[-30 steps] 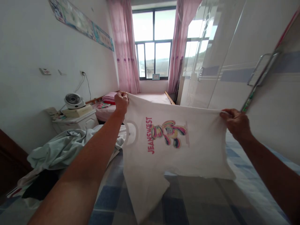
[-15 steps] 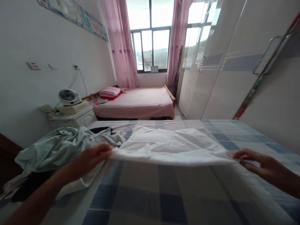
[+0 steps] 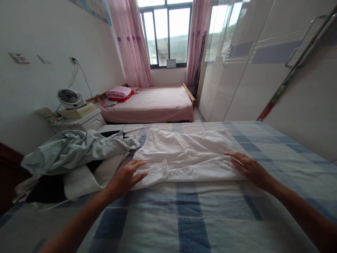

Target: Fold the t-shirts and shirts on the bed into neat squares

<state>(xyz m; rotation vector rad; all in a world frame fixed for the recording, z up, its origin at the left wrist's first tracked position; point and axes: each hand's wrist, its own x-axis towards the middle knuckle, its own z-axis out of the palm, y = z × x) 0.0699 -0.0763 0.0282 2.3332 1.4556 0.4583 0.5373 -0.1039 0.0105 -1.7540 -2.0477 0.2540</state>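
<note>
A white garment [image 3: 189, 151] lies folded over on the blue-and-white checked bed [image 3: 158, 214], its near edge forming a wrinkled band. My left hand [image 3: 129, 175] is at the garment's left end, fingers apart and touching or just over the cloth. On the other end, my right hand [image 3: 244, 167] rests with fingers stretched out over the right edge. Neither hand grips the fabric. The exact kind of garment cannot be made out.
A heap of clothes, with a pale grey-green garment [image 3: 84, 149] on top, lies to the left. Beyond the bed stand a small cabinet [image 3: 86, 119] with a fan [image 3: 70, 98], and a second bed [image 3: 158, 103] with a pink sheet. Tall glossy wardrobes [image 3: 244, 70] line the right.
Both hands have let go of the white garment's near edge and moved inward over it. The cloth, stretched between them before, now lies flat on the bed. The view has tilted down.
</note>
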